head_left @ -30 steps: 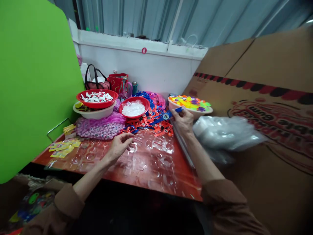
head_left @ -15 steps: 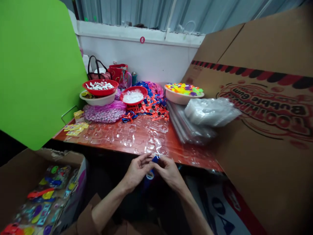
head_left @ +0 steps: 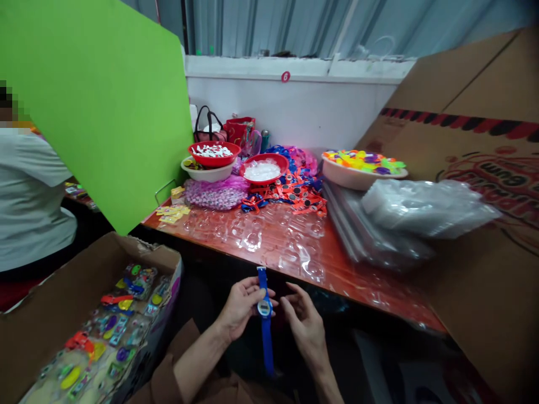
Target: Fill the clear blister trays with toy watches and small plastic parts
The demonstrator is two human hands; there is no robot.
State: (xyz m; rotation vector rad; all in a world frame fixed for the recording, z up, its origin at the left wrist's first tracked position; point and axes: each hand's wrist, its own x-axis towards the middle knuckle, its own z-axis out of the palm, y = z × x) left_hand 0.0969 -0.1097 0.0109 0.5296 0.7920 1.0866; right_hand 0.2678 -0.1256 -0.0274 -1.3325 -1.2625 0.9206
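Note:
Below the table's front edge, my left hand [head_left: 243, 306] pinches a blue toy watch [head_left: 264, 308] near its round white face. The strap hangs straight down, with its white buckle at the top. Just right of the watch, my right hand [head_left: 304, 320] is apart from it, fingers spread and slightly curled, holding nothing. Clear plastic blister shells [head_left: 301, 255] lie on the red-brown table [head_left: 353, 292] ahead. Behind them is a heap of orange and blue watches [head_left: 297, 191].
Red bowls [head_left: 264, 169] and a bowl of colourful pieces [head_left: 357, 168] stand at the back. Clear bags [head_left: 425, 205] lie right, beside a large cardboard sheet [head_left: 475, 168]. An open carton [head_left: 155, 255] of packed toys is lower left, beyond it a green panel [head_left: 109, 106] and a seated person [head_left: 29, 191].
My right hand has let go of the watch and moved right, its fingers opening. The watch now hangs extended from my left hand. The view has turned left, showing more of the carton and a person.

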